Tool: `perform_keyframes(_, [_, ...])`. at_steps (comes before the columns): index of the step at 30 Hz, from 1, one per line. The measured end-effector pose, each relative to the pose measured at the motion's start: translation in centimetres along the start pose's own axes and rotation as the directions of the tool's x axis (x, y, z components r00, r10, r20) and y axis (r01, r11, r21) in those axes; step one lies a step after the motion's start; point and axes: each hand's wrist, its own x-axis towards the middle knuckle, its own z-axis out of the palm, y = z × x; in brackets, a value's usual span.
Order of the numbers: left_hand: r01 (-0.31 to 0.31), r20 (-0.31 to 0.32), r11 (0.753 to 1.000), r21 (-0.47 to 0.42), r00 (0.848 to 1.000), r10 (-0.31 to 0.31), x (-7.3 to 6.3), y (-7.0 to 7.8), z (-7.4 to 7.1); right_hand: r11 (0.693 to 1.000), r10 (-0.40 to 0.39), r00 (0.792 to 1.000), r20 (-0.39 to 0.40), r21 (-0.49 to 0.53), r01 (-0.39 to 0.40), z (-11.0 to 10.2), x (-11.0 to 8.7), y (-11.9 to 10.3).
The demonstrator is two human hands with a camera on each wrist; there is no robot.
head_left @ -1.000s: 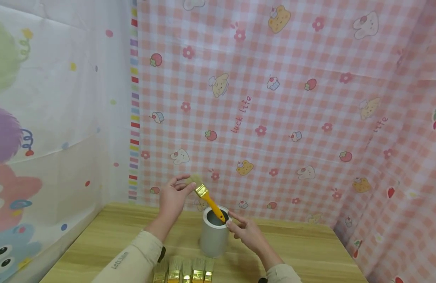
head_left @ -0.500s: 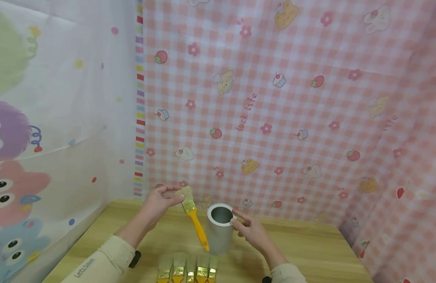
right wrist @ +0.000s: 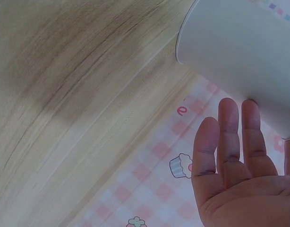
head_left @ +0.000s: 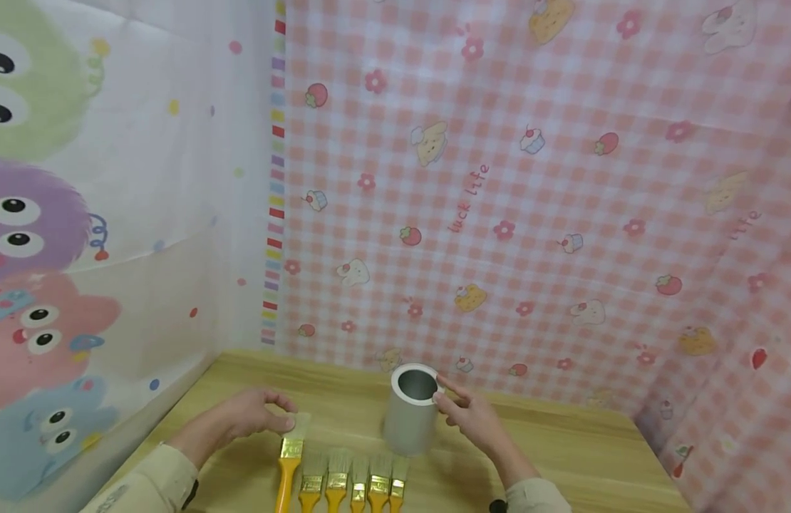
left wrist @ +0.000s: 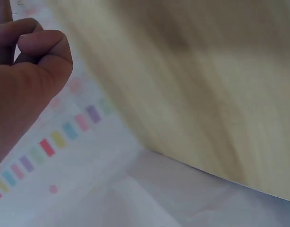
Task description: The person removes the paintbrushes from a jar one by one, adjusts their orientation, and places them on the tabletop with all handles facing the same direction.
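In the head view my left hand [head_left: 254, 413] pinches a paintbrush [head_left: 287, 467] by its pale bristles; the yellow handle points down toward the front of the table. The left wrist view shows part of this hand [left wrist: 34, 80] with curled fingers, and the brush is out of sight there. A grey, hollow canister [head_left: 410, 420] with a white rim stands upright, its dark inside visible. My right hand [head_left: 475, 427] rests against its right side near the rim. In the right wrist view the fingers are extended, with a fingertip at the canister wall [right wrist: 239, 52].
Right of the held brush, several more yellow-handled paintbrushes [head_left: 337, 479] lie in a row in front of the canister, bristles away from me. The wooden tabletop [head_left: 562, 456] ends at a pink checked curtain [head_left: 524, 199] behind and a white cartoon curtain [head_left: 177, 249] on the left.
My left hand has carried the brush from over the canister's mouth down and left, to the left end of the brush row. The right hand stays at the canister; the view has shifted slightly.
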Motion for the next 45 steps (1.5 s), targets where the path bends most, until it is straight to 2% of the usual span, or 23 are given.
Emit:
perform_keyframes(5, [-0.022,-0.01,0.999,0.039,1.0,0.022,0.0,-1.5,0.8,1.0,0.006,1.0,-0.013,-0.002,-0.006,-0.2,-0.1,0.1])
perform_keyframes(10, [-0.042,-0.028,0.998,0.056,0.999,0.044,-0.1,-2.2,1.8,1.0,-0.005,1.0,-0.021,-0.002,0.005,-0.3,0.1,0.1])
perform_keyframes(18, [-0.046,-0.037,0.995,0.089,0.998,0.049,0.1,-3.2,2.5,1.0,0.006,1.0,0.01,0.014,-0.006,0.1,0.0,0.1])
perform_keyframes(23, [-0.04,-0.038,0.995,0.094,0.998,0.044,0.2,-3.4,2.6,1.0,-0.01,1.0,0.011,0.02,0.01,0.1,0.1,0.1])
perform_keyframes(30, [-0.062,-0.051,0.99,0.127,0.996,0.069,0.3,-3.7,2.8,1.0,-0.012,1.0,0.009,0.014,0.012,0.0,0.1,0.1])
perform_keyframes(45, [-0.043,-0.08,0.992,0.121,0.995,0.053,0.8,-4.3,3.4,1.0,-0.011,1.0,0.005,0.004,0.011,0.0,0.2,0.2])
